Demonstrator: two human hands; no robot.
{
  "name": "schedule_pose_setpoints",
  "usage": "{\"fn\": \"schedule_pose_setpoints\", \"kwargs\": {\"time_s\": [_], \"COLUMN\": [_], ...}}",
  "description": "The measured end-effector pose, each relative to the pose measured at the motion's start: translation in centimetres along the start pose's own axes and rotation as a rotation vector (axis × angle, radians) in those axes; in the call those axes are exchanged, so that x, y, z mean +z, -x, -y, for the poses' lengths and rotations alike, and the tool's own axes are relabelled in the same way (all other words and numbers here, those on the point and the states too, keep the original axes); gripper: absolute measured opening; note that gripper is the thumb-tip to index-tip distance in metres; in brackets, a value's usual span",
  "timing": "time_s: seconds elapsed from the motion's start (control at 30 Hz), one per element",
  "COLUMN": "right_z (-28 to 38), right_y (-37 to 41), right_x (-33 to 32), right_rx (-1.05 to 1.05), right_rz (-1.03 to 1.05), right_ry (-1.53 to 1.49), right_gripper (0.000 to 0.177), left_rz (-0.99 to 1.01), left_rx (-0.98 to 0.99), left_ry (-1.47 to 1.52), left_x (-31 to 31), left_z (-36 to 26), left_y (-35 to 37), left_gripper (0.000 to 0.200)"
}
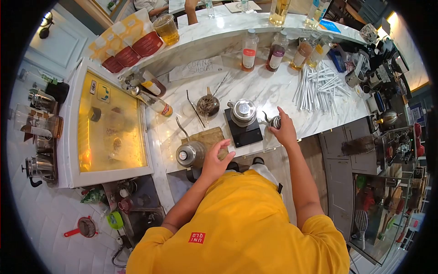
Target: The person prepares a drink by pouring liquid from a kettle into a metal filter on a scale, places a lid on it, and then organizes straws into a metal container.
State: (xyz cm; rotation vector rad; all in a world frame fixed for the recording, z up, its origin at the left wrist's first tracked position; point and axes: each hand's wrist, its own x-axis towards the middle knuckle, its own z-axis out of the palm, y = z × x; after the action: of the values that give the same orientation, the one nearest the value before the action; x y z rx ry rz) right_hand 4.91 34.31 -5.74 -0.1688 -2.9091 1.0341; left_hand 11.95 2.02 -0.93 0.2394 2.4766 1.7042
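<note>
Along the near edge of the marble counter (283, 98), the person's left hand (218, 159) is held with thumb and fingers parted and nothing between them, between the steel gooseneck kettle (195, 153) and the black scale (246, 137). A round metal vessel (243, 112) stands on the scale. To its right, the right hand (284, 129) is at a small spouted pot (275, 122) — thumb and fingers curve about it, though whether they grip it cannot be told. Beyond the brown cloth (212, 136) stands a dark-filled glass vessel (208, 106); white straws (320, 89) lie farther right.
</note>
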Motion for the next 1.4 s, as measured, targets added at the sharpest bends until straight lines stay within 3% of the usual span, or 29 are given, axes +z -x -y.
{"fn": "schedule_pose_setpoints", "kwargs": {"time_s": [0.03,0.23,0.53,0.67,0.8,1.1,1.4], "right_z": [0.0,1.3,3.5,5.9,9.1,15.1,18.7], "right_y": [-0.1,0.7,6.5,9.5,10.5,8.5,4.9], "right_x": [0.1,-0.7,-1.2,-1.1,-0.6,5.3,10.1], "right_rx": [0.025,0.075,0.07,-0.026,-0.062,-0.24,-0.185], "right_rz": [0.018,0.052,0.0,-0.011,0.13,0.134,0.21], "right_ry": [-0.031,0.037,-0.026,-0.041,-0.055,-0.047,0.115], "right_gripper": [0.108,0.112,0.092,0.086,0.082,0.076,0.077], "left_rz": [-0.001,0.013,-0.129,-0.211,-0.283,-0.383,-0.49], "left_rx": [0.001,-0.033,0.035,0.036,0.018,0.046,0.08], "left_ry": [0.001,0.009,-0.043,-0.073,-0.075,-0.085,-0.074], "left_x": [0.0,-0.9,-4.1,-5.9,-7.1,-7.7,-8.2], "left_z": [0.1,0.9,-2.4,-2.1,-2.0,-1.5,-0.9], "left_y": [0.1,0.6,1.5,2.1,2.6,3.7,4.7], "left_gripper": [0.049,0.053,0.049,0.049,0.048,0.043,0.039]}}
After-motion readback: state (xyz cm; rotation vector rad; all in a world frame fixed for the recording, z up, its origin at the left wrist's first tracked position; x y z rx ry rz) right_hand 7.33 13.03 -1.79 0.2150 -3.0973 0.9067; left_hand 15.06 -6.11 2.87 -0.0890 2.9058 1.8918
